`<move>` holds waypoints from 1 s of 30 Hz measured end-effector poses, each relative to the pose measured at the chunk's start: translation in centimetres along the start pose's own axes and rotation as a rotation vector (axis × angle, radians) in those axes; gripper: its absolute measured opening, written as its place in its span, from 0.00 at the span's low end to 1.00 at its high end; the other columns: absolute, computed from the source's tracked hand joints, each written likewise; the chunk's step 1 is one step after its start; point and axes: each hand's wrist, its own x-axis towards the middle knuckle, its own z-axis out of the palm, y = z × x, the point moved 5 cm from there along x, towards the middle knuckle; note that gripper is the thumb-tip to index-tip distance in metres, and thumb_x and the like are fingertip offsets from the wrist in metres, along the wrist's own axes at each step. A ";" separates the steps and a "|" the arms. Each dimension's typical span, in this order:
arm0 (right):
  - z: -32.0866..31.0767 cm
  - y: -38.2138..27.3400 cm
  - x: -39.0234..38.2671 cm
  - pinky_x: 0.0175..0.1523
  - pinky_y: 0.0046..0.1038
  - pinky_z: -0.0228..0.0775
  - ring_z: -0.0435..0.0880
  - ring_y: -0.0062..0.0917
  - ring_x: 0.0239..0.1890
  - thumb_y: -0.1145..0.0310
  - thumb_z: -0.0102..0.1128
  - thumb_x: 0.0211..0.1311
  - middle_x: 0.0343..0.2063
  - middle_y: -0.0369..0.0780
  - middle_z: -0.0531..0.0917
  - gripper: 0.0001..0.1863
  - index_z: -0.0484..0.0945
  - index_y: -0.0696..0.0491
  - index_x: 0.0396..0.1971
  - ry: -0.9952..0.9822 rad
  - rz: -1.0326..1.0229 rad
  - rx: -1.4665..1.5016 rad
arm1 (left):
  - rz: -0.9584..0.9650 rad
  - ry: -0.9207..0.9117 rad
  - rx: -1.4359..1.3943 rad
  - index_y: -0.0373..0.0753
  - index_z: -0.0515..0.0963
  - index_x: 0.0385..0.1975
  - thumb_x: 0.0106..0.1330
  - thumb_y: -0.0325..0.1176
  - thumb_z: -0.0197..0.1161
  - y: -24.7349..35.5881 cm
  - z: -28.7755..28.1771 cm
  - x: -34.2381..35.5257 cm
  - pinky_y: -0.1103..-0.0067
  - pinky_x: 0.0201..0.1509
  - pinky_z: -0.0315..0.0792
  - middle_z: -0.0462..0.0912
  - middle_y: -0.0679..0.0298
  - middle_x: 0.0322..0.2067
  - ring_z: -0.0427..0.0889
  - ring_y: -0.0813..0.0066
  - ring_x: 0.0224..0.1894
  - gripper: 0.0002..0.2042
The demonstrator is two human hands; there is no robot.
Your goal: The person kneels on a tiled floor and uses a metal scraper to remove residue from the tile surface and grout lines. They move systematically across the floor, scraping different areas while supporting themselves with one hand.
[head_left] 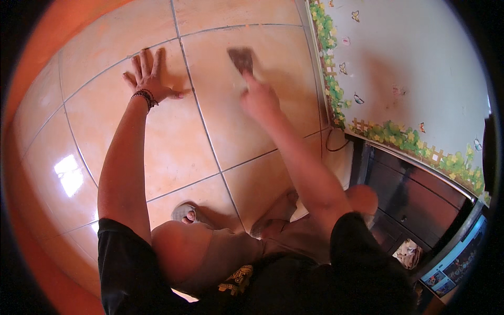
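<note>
Here's the scraper (pixel 241 59), a dark, mottled blade flaring wide, out over the peach floor tiles (pixel 168 144)! The right hand (pixel 261 101) curls firmly round its handle, mostly hidden; the left hand (pixel 149 84) splays wide, holding nothing. Blade's blurred, so whether its edge touches, can't tell.

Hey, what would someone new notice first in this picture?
Probably the right hand, gripping a scraper at upper centre. To its left, the left hand spreads on glossy tiles, dark bracelets at its wrist. A pale panel with a flowery border fills the upper right.
</note>
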 end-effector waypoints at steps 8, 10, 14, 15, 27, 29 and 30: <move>0.4 -3.1 -2.3 0.34 0.42 0.72 0.81 0.44 0.30 0.69 0.50 0.57 0.31 0.53 0.81 0.30 0.61 0.50 0.63 -0.226 0.020 -0.022 | -0.042 -0.019 -0.007 0.61 0.39 0.70 0.27 0.62 0.76 -0.9 -0.2 -1.0 0.44 0.66 0.28 0.28 0.59 0.71 0.23 0.55 0.72 0.66; -2.1 -3.2 2.7 0.34 0.41 0.73 0.82 0.42 0.31 0.68 0.50 0.58 0.33 0.51 0.81 0.27 0.64 0.51 0.60 -0.127 0.026 -0.098 | 0.006 0.013 -0.044 0.61 0.38 0.70 0.26 0.63 0.76 0.6 -0.7 -0.2 0.45 0.67 0.29 0.28 0.60 0.72 0.24 0.57 0.72 0.67; 2.7 -0.4 -3.4 0.34 0.41 0.72 0.82 0.42 0.31 0.67 0.51 0.57 0.33 0.49 0.81 0.26 0.66 0.49 0.58 -0.167 0.055 -0.039 | -0.044 -0.032 -0.020 0.61 0.38 0.70 0.26 0.64 0.76 -1.3 -0.9 -0.9 0.44 0.66 0.29 0.27 0.60 0.71 0.23 0.56 0.72 0.67; 3.7 1.2 -8.5 0.35 0.42 0.72 0.81 0.43 0.31 0.67 0.51 0.57 0.32 0.50 0.81 0.27 0.65 0.49 0.59 -0.227 0.095 0.013 | -0.053 -0.019 -0.028 0.61 0.38 0.70 0.25 0.64 0.76 -1.0 -1.3 -0.8 0.44 0.66 0.29 0.27 0.60 0.71 0.23 0.56 0.72 0.67; -0.7 0.8 0.4 0.41 0.44 0.74 0.82 0.47 0.34 0.69 0.53 0.53 0.29 0.54 0.81 0.32 0.64 0.42 0.62 -0.255 0.201 -0.029 | -0.292 -0.176 -0.002 0.46 0.27 0.69 0.21 0.63 0.78 3.4 -1.9 0.8 0.36 0.61 0.31 0.20 0.37 0.66 0.20 0.35 0.68 0.76; -0.9 1.7 3.5 0.43 0.48 0.72 0.81 0.49 0.35 0.67 0.52 0.55 0.30 0.55 0.81 0.30 0.64 0.41 0.61 -0.078 0.089 0.021 | -0.284 -0.153 -0.021 0.46 0.27 0.69 0.21 0.63 0.78 3.5 -1.9 0.8 0.36 0.62 0.31 0.21 0.38 0.67 0.21 0.35 0.68 0.76; -3.2 0.7 7.4 0.43 0.48 0.72 0.81 0.48 0.35 0.67 0.52 0.54 0.30 0.54 0.81 0.28 0.67 0.44 0.59 0.000 -0.002 -0.023 | -0.291 -0.188 -0.020 0.46 0.26 0.68 0.23 0.63 0.78 4.0 -2.4 0.9 0.37 0.62 0.30 0.19 0.39 0.67 0.19 0.36 0.68 0.76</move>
